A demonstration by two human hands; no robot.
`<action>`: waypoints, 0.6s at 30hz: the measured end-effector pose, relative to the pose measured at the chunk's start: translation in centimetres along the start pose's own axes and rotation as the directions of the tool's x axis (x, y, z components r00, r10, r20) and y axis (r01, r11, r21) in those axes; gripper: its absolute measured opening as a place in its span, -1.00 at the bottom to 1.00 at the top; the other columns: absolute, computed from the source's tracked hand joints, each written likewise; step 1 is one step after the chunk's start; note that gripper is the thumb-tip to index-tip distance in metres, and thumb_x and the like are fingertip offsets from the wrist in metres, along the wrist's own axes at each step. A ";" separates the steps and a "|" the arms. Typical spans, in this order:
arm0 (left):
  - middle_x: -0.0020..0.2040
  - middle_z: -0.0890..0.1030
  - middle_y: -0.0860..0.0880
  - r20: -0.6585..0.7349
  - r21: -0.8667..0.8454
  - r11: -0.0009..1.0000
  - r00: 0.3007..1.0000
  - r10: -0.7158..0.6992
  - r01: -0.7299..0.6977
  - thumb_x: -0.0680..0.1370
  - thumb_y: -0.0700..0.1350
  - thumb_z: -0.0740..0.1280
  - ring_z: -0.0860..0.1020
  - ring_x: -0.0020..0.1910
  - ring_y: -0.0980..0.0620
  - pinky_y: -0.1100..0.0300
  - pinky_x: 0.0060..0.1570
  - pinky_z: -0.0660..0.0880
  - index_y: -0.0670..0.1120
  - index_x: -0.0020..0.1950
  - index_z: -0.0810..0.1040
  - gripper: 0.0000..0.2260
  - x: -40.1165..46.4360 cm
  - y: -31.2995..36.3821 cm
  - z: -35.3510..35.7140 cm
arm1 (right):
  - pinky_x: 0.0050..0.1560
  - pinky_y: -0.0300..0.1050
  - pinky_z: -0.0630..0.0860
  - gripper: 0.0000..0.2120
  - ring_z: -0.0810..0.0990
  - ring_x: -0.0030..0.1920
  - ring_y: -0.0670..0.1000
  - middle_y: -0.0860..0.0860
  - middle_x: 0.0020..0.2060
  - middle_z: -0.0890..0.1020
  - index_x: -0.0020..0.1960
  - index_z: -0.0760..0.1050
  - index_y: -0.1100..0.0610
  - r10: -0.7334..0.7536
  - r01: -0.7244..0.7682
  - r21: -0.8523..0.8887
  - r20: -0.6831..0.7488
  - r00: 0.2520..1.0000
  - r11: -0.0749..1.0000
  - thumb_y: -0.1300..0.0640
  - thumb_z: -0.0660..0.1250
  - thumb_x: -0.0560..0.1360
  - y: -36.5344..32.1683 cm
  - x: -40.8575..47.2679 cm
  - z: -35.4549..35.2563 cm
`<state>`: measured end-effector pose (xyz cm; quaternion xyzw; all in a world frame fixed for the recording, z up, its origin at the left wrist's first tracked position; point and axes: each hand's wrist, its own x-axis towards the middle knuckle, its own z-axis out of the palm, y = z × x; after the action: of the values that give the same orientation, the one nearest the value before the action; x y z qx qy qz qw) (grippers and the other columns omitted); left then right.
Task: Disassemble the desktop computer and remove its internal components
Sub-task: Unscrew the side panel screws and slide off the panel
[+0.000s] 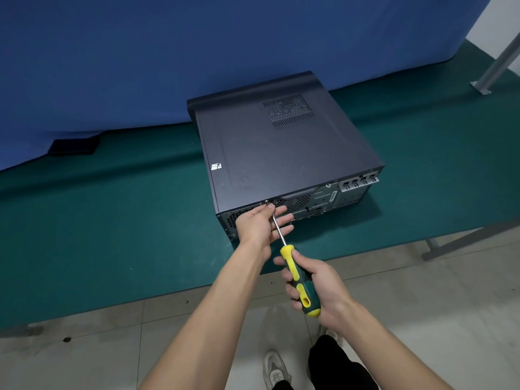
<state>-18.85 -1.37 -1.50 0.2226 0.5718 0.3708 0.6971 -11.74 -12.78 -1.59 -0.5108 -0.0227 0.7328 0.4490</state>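
A dark grey desktop computer case (275,147) lies flat on the green table (112,235), its rear panel facing me. My right hand (318,288) grips the yellow-and-green handle of a screwdriver (298,277). The metal shaft runs up to a screw (266,203) at the top edge of the rear panel. My left hand (260,225) is at the rear panel, thumb and forefinger pinching the shaft near its tip, the other fingers spread beneath it.
A blue cloth backdrop (168,52) hangs behind the table, with a small black object (74,146) under its hem at left. A metal post (498,63) stands at the far right. The table's front edge runs just below my hands; tiled floor and my shoes lie beneath.
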 end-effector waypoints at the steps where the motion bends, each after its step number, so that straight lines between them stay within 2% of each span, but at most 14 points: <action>1: -0.18 0.65 -0.16 -0.006 0.013 1.000 1.000 0.007 -0.007 0.59 -0.27 0.23 0.66 -0.38 -0.02 0.15 -0.45 0.59 -0.24 -0.01 0.49 -0.93 0.0 0.0 0.0 | -0.63 -0.25 0.27 -0.68 0.36 -0.59 -0.04 0.02 -0.44 0.46 0.00 0.58 0.25 0.045 -0.048 0.081 0.041 0.998 0.996 0.01 0.21 0.56 0.0 0.0 0.0; 3: -0.18 0.65 -0.14 -0.011 0.043 0.999 0.999 0.031 -0.030 0.59 -0.25 0.23 0.65 -0.39 0.00 0.18 -0.47 0.57 -0.23 -0.04 0.50 -0.92 0.0 -0.1 0.1 | -0.63 -0.26 0.26 -0.68 0.34 -0.60 -0.04 0.02 -0.44 0.46 -0.06 0.58 0.24 0.056 -0.059 0.111 0.024 0.998 0.992 -0.01 0.23 0.56 0.1 0.2 0.3; 4: -0.19 0.65 -0.13 -0.008 0.063 0.997 0.999 0.043 -0.042 0.60 -0.24 0.22 0.65 -0.40 0.01 0.19 -0.48 0.56 -0.22 -0.05 0.50 -0.90 -0.1 -0.2 0.2 | -0.62 -0.25 0.28 -0.68 0.35 -0.60 -0.03 0.03 -0.45 0.46 -0.11 0.58 0.23 -0.006 0.006 0.003 -0.062 0.998 1.000 -0.02 0.24 0.56 0.3 0.3 0.6; 5: -0.19 0.65 -0.13 -0.001 0.090 0.995 0.999 0.052 -0.052 0.61 -0.22 0.20 0.64 -0.42 0.02 0.20 -0.50 0.55 -0.21 -0.06 0.49 -0.89 -0.1 -0.3 0.3 | -0.58 -0.22 0.32 -0.69 0.39 -0.59 0.00 0.03 -0.45 0.47 -0.15 0.56 0.20 -0.129 0.090 -0.217 -0.173 0.976 0.972 -0.02 0.24 0.57 0.5 0.3 1.0; 6: -0.21 0.64 -0.12 0.005 0.124 0.991 0.998 0.058 -0.058 0.61 -0.20 0.20 0.63 -0.45 0.03 0.20 -0.52 0.54 -0.20 -0.06 0.49 -0.88 -0.2 -0.4 0.4 | -0.51 -0.16 0.38 -0.69 0.43 -0.53 0.05 0.03 -0.44 0.49 -0.18 0.53 0.17 -0.295 0.133 -0.496 -0.263 0.919 0.858 -0.04 0.24 0.57 0.8 0.4 1.4; 7: -0.23 0.64 -0.11 0.004 0.169 0.984 0.998 0.061 -0.061 0.61 -0.18 0.20 0.61 -0.49 0.04 0.21 -0.54 0.53 -0.20 -0.06 0.48 -0.88 -0.3 -0.5 0.4 | -0.40 -0.11 0.41 -0.71 0.46 -0.42 0.08 -0.01 -0.42 0.49 -0.18 0.50 0.13 -0.461 0.098 -0.744 -0.299 0.836 0.661 -0.07 0.23 0.56 1.2 0.4 1.6; 8: -0.26 0.65 -0.11 -0.004 0.224 0.973 0.998 0.062 -0.060 0.60 -0.17 0.23 0.59 -0.52 0.04 0.21 -0.55 0.52 -0.20 -0.06 0.48 -0.88 -0.4 -0.5 0.3 | -0.31 -0.09 0.37 -0.74 0.44 -0.33 0.08 -0.07 -0.41 0.47 -0.16 0.46 0.07 -0.580 0.022 -0.886 -0.284 0.764 0.463 -0.10 0.23 0.55 1.7 0.4 1.7; 9: -0.29 0.65 -0.11 -0.012 0.273 0.960 0.998 0.065 -0.059 0.59 -0.17 0.26 0.57 -0.54 0.03 0.21 -0.55 0.51 -0.21 -0.05 0.49 -0.89 -0.4 -0.6 0.3 | -0.26 -0.09 0.32 -0.77 0.40 -0.28 0.05 -0.12 -0.40 0.44 -0.15 0.42 0.02 -0.642 -0.030 -0.937 -0.261 0.721 0.348 -0.13 0.23 0.54 2.0 0.3 1.8; 10: -0.31 0.64 -0.13 -0.014 0.299 0.952 0.998 0.066 -0.059 0.57 -0.19 0.28 0.56 -0.55 0.03 0.20 -0.55 0.51 -0.24 -0.04 0.49 -0.89 -0.5 -0.6 0.3 | -0.24 -0.10 0.29 -0.78 0.40 -0.26 0.03 -0.13 -0.39 0.44 -0.14 0.40 0.00 -0.653 -0.030 -0.943 -0.252 0.714 0.330 -0.14 0.24 0.53 2.0 0.2 1.9; 11: -0.33 0.63 -0.15 -0.010 0.292 0.955 0.998 0.062 -0.056 0.57 -0.22 0.28 0.56 -0.56 0.02 0.20 -0.56 0.51 -0.28 -0.03 0.49 -0.89 -0.5 -0.7 0.3 | -0.23 -0.10 0.32 -0.77 0.44 -0.24 0.03 -0.12 -0.35 0.49 -0.12 0.40 0.01 -0.615 0.011 -0.925 -0.244 0.750 0.380 -0.15 0.25 0.52 1.7 0.4 1.8; 13: -0.33 0.60 -0.20 -0.002 0.210 0.977 0.999 0.042 -0.041 0.58 -0.27 0.24 0.58 -0.55 0.00 0.20 -0.56 0.53 -0.33 -0.08 0.47 -0.88 -0.6 -0.6 0.6 | -0.19 -0.08 0.46 -0.71 0.57 -0.25 0.06 -0.01 -0.25 0.60 -0.05 0.43 0.08 -0.449 0.116 -0.788 -0.217 0.866 0.604 -0.15 0.21 0.54 0.4 0.6 1.4; 15: -0.30 0.60 -0.23 0.029 0.117 0.993 0.999 0.021 -0.024 0.60 -0.28 0.19 0.61 -0.49 -0.02 0.18 -0.51 0.56 -0.32 -0.13 0.46 -0.84 -0.7 -0.6 0.6 | -0.25 -0.12 0.48 -0.70 0.61 -0.36 0.05 0.05 -0.22 0.64 0.02 0.44 0.10 -0.221 0.091 -0.592 -0.150 0.964 0.801 -0.12 0.11 0.60 -1.1 0.2 1.0; 16: -0.28 0.61 -0.24 0.068 0.066 0.998 0.998 0.009 -0.014 0.62 -0.27 0.16 0.63 -0.44 -0.04 0.17 -0.46 0.58 -0.32 -0.12 0.47 -0.81 -0.8 -0.6 0.5 | -0.33 -0.16 0.47 -0.70 0.61 -0.41 0.04 0.06 -0.26 0.65 0.02 0.46 0.12 -0.133 0.059 -0.527 -0.103 0.986 0.848 -0.08 0.10 0.61 -1.6 -0.1 0.8; 18: -0.27 0.64 -0.24 0.154 -0.028 0.999 0.988 -0.027 0.031 0.64 -0.23 0.10 0.66 -0.35 -0.07 0.15 -0.37 0.61 -0.33 -0.06 0.47 -0.77 -0.8 -0.5 0.1 | -0.45 -0.22 0.46 -0.75 0.57 -0.49 -0.01 0.04 -0.40 0.62 -0.09 0.48 0.20 -0.113 0.074 -0.502 -0.049 0.992 0.862 0.02 0.21 0.59 -1.8 -0.2 0.5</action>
<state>-18.72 -2.29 -1.34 0.2317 0.5140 0.3508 0.7477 -10.96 -11.65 -0.39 -0.6356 -0.2188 0.6592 0.3371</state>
